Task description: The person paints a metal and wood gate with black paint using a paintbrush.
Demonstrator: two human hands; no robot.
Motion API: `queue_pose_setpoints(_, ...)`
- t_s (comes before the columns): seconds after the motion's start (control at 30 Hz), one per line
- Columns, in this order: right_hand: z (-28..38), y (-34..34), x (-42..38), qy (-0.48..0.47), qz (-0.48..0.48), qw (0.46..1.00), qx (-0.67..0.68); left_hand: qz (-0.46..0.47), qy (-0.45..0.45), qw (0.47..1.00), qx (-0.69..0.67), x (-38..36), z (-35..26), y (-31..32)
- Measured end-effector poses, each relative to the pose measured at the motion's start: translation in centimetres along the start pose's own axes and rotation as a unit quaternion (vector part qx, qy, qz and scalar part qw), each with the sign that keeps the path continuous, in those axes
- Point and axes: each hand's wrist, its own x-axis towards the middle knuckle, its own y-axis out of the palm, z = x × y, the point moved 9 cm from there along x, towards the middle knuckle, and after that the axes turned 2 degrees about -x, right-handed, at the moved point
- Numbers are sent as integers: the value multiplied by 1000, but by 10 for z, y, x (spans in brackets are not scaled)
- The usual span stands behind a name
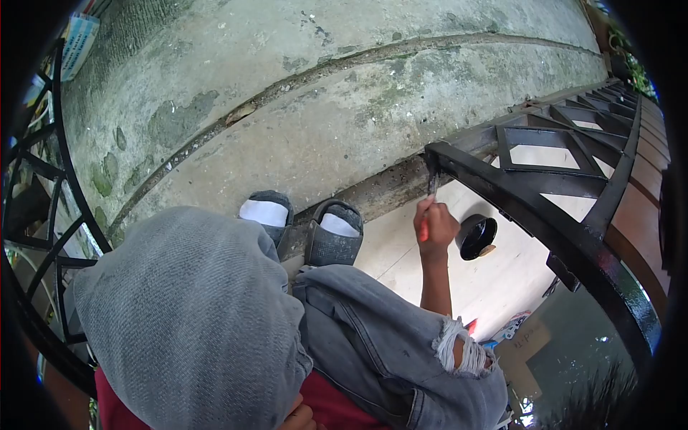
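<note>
Seated on a low concrete ledge (373, 190), knees up, grey jeans (215, 315) filling the near left and centre. Right knee torn, frayed white threads (462, 351) showing. Grey slip-on shoes (333, 240) with white socks planted side by side at the ledge edge, centre of view.

Right hand (435, 226) reaching forward to the right of the shoes, fingers clenched around a paintbrush (428, 204) with a reddish handle. Brush pointing up and away, bristles touching the near-left corner of a black metal gate (545, 208). Gate lying at a slant across the right side, lattice of bars running off to the far right, surface glossy black near the lower right end.

Small black bowl (478, 236) just right of the right hand, set on the pale floor (494, 279) below the gate frame, dark inside; contents unclear.

Left hand (301, 417) barely in view at the near bottom edge, resting against red cloth (337, 405) between the legs; whether clenched or loose, cannot tell.

Weathered concrete wall (287, 93) across the far side, stained green and cracked. Curved black railing (43, 215) along the left edge. Cardboard piece (527, 340) and colourful wrappers on the ground near the lower right, beyond the torn knee.
</note>
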Motion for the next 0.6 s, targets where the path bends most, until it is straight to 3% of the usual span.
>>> queue_pose_setpoints(0.1,9,-12,4,3,-16,998,-60,-16,-25,999,-27,2,-3,-5)
queue_pose_setpoints(0.17,23,-15,7,-73,-31,997,-13,-28,-37,998,-39,3,-4,-8)
queue_pose_setpoints(0.3,9,20,-7,-102,79,991,-30,-47,-70,994,-63,3,-6,-12)
queue_pose_setpoints(0.43,17,14,2,-145,76,986,-40,-73,-97,989,-89,3,-6,-18)
queue_pose_setpoints(0.47,7,25,5,-107,122,986,-26,-78,-105,987,-94,3,-5,-19)
queue_pose_setpoints(0.6,25,17,4,-138,87,986,-42,-100,-136,978,-124,2,-3,-23)
